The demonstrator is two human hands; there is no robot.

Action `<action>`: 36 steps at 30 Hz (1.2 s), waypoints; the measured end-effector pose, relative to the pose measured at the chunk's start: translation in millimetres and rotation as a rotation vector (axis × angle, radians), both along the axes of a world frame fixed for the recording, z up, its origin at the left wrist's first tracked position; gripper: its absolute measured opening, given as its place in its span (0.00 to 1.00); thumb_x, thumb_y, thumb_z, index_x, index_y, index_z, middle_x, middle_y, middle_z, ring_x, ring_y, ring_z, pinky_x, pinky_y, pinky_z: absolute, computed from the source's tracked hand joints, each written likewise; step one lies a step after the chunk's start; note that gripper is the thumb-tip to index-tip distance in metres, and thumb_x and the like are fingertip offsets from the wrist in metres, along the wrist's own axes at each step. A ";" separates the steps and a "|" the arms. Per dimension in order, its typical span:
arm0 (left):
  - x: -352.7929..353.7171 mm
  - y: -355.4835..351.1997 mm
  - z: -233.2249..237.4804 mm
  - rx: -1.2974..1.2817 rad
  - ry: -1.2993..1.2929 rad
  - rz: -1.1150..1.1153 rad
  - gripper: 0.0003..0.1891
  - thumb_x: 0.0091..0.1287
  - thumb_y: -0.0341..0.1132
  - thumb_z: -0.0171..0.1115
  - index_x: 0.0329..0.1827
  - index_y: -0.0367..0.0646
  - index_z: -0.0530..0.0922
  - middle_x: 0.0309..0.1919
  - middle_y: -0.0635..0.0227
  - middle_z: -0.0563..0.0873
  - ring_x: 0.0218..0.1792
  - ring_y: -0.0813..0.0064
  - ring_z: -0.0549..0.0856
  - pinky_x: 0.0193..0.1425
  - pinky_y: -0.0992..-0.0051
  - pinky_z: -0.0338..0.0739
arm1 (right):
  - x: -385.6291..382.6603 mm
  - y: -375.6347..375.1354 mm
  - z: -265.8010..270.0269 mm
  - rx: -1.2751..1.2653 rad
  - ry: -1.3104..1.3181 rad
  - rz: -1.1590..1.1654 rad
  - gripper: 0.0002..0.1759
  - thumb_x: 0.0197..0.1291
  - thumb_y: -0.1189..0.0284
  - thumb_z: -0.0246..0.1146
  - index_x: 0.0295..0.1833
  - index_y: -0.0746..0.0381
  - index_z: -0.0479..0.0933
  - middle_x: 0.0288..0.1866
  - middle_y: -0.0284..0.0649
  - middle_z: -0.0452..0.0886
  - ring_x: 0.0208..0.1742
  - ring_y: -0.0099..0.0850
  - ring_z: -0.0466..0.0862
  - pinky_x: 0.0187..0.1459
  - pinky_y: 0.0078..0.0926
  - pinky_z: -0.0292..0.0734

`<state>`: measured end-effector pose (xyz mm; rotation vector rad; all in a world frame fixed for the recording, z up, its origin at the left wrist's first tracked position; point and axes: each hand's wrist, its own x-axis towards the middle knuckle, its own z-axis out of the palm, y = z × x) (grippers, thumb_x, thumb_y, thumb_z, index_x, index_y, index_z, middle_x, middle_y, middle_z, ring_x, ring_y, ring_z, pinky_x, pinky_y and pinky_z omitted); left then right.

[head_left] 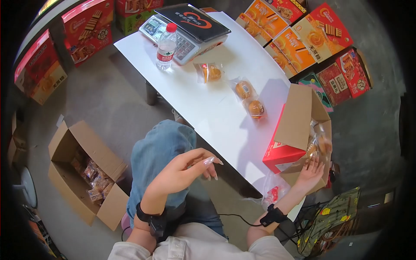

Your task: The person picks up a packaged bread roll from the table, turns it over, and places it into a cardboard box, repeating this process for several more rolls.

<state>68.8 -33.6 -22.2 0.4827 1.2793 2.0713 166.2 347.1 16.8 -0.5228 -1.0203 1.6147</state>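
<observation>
Left hand (pixel 180 173) loose, empty; right hand (pixel 310 175) spread flat on crinkly packets (pixel 320 145) in red carton (pixel 281 156).

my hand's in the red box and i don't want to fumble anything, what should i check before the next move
1. Contact: ok, the right hand rests its fingers on wrapped packs inside the red carton.
2. Spare hand: ok, the left hand is raised over the lap, holding nothing.
3. Carton access: ok, its flap stands up.
4. Room on the table: ok, bare top between the carton and three wrapped buns.
5. Platform of the scale: ok, nothing on it; the water bottle stands in front.
6. Scale display: cannot tell, too small.
</observation>
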 end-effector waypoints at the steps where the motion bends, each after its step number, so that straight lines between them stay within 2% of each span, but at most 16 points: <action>1: 0.4 -0.4 -1.5 0.027 -0.005 0.014 0.13 0.69 0.34 0.47 0.47 0.34 0.74 0.30 0.65 0.81 0.33 0.79 0.78 0.41 0.80 0.72 | -0.6 -0.4 -4.9 0.046 0.016 0.017 0.23 0.63 0.64 0.50 0.61 0.62 0.61 0.52 0.42 0.68 0.54 0.33 0.71 0.47 0.31 0.68; 8: 8.6 -8.9 9.2 0.132 0.131 0.242 0.12 0.65 0.30 0.49 0.48 0.35 0.75 0.28 0.66 0.80 0.33 0.77 0.78 0.40 0.78 0.72 | -7.1 1.9 -21.5 0.125 0.039 -0.036 0.19 0.63 0.64 0.48 0.56 0.63 0.65 0.52 0.40 0.69 0.56 0.29 0.69 0.50 0.26 0.64; 10: 14.6 -16.1 20.0 0.100 0.434 0.539 0.14 0.60 0.26 0.51 0.48 0.35 0.75 0.26 0.66 0.80 0.31 0.75 0.78 0.39 0.75 0.72 | -8.2 0.3 -22.3 0.132 0.046 -0.047 0.19 0.63 0.65 0.48 0.56 0.62 0.66 0.51 0.40 0.70 0.56 0.28 0.69 0.50 0.26 0.63; 11: 15.6 -21.7 22.9 0.070 0.608 0.639 0.17 0.56 0.27 0.53 0.49 0.48 0.77 0.25 0.68 0.79 0.27 0.74 0.76 0.36 0.72 0.72 | -9.3 -1.0 -22.0 0.135 0.050 -0.056 0.18 0.63 0.65 0.47 0.55 0.62 0.66 0.51 0.39 0.70 0.56 0.28 0.69 0.50 0.25 0.62; 16: 16.4 -39.5 63.8 0.129 1.279 0.994 0.17 0.58 0.32 0.55 0.45 0.72 0.75 0.25 0.73 0.79 0.23 0.75 0.73 0.30 0.71 0.70 | -9.8 -2.8 -22.1 0.166 0.029 -0.045 0.18 0.63 0.67 0.46 0.56 0.62 0.66 0.51 0.39 0.71 0.56 0.28 0.70 0.49 0.25 0.63; 19: 28.7 -47.7 93.4 -0.031 1.404 1.054 0.06 0.62 0.43 0.56 0.40 0.58 0.72 0.24 0.74 0.78 0.24 0.75 0.72 0.31 0.72 0.66 | -9.2 1.6 -28.0 0.191 0.039 -0.052 0.18 0.62 0.69 0.45 0.57 0.62 0.65 0.51 0.40 0.72 0.56 0.29 0.71 0.47 0.25 0.64; 21: 34.5 -51.1 100.1 -0.140 1.390 1.070 0.12 0.63 0.51 0.56 0.34 0.56 0.70 0.23 0.76 0.77 0.24 0.77 0.71 0.34 0.71 0.64 | -10.5 2.6 -29.6 0.215 0.042 -0.051 0.18 0.62 0.70 0.44 0.57 0.62 0.65 0.51 0.40 0.72 0.56 0.30 0.71 0.47 0.25 0.64; 23: 20.8 -60.8 93.9 0.111 1.599 0.979 0.23 0.66 0.52 0.49 0.47 0.38 0.68 0.28 0.73 0.73 0.24 0.75 0.70 0.31 0.71 0.68 | -10.1 0.5 -29.5 0.250 0.032 -0.034 0.19 0.60 0.69 0.47 0.56 0.64 0.64 0.51 0.40 0.71 0.54 0.29 0.68 0.48 0.26 0.61; 24: 9.0 -68.1 99.8 0.234 1.769 0.811 0.22 0.67 0.52 0.47 0.60 0.51 0.64 0.25 0.74 0.69 0.23 0.77 0.66 0.29 0.73 0.63 | -9.7 0.1 -28.9 0.262 0.039 -0.046 0.19 0.60 0.69 0.47 0.56 0.64 0.64 0.51 0.40 0.71 0.54 0.29 0.68 0.48 0.26 0.61; 26: 24.5 -35.5 108.4 0.627 1.457 1.146 0.20 0.69 0.49 0.46 0.64 0.75 0.60 0.26 0.75 0.70 0.23 0.77 0.67 0.29 0.72 0.62 | -11.0 -1.0 -28.5 0.235 0.037 -0.064 0.19 0.58 0.73 0.47 0.55 0.64 0.64 0.50 0.41 0.71 0.53 0.29 0.69 0.48 0.25 0.61; 27: 34.1 -35.1 101.0 0.633 1.459 1.140 0.20 0.69 0.49 0.46 0.64 0.75 0.60 0.26 0.75 0.70 0.23 0.77 0.67 0.29 0.72 0.62 | -10.4 -0.9 -27.7 0.221 0.064 -0.056 0.19 0.58 0.77 0.45 0.56 0.65 0.63 0.49 0.42 0.71 0.49 0.29 0.72 0.45 0.24 0.65; 29: 47.1 -38.7 83.8 0.588 1.256 1.294 0.10 0.62 0.49 0.58 0.33 0.56 0.70 0.21 0.75 0.77 0.22 0.77 0.72 0.31 0.74 0.62 | -12.5 -9.4 -24.8 0.246 0.040 -0.065 0.18 0.58 0.77 0.45 0.55 0.65 0.63 0.48 0.42 0.71 0.49 0.29 0.72 0.43 0.24 0.66; 30: 44.8 -37.9 80.5 0.585 1.264 1.293 0.10 0.62 0.49 0.58 0.33 0.56 0.70 0.21 0.75 0.77 0.22 0.77 0.72 0.31 0.74 0.62 | -14.8 -15.9 -22.2 0.276 0.012 -0.070 0.17 0.58 0.77 0.46 0.54 0.66 0.63 0.47 0.43 0.72 0.49 0.28 0.72 0.42 0.24 0.67; 32: 39.2 -34.5 72.5 0.735 1.364 1.089 0.23 0.69 0.47 0.46 0.63 0.90 0.54 0.26 0.76 0.71 0.23 0.77 0.67 0.29 0.72 0.62 | -22.6 -43.3 -18.2 0.417 -0.053 -0.171 0.18 0.56 0.78 0.46 0.54 0.66 0.63 0.45 0.43 0.72 0.47 0.30 0.73 0.42 0.25 0.68; 34: 38.2 -26.8 58.9 0.777 1.370 1.046 0.22 0.69 0.47 0.47 0.65 0.82 0.57 0.27 0.76 0.72 0.24 0.77 0.69 0.32 0.71 0.63 | -33.0 -73.9 -24.9 0.555 -0.120 -0.276 0.19 0.55 0.79 0.47 0.54 0.67 0.63 0.43 0.42 0.73 0.44 0.31 0.75 0.43 0.26 0.69; 36: 41.2 -21.2 50.1 0.647 1.294 0.998 0.25 0.68 0.49 0.48 0.68 0.75 0.56 0.28 0.73 0.74 0.26 0.77 0.70 0.36 0.72 0.65 | -40.7 -102.2 -37.5 0.956 -0.140 0.034 0.17 0.54 0.80 0.49 0.52 0.67 0.65 0.40 0.42 0.73 0.42 0.31 0.76 0.46 0.27 0.69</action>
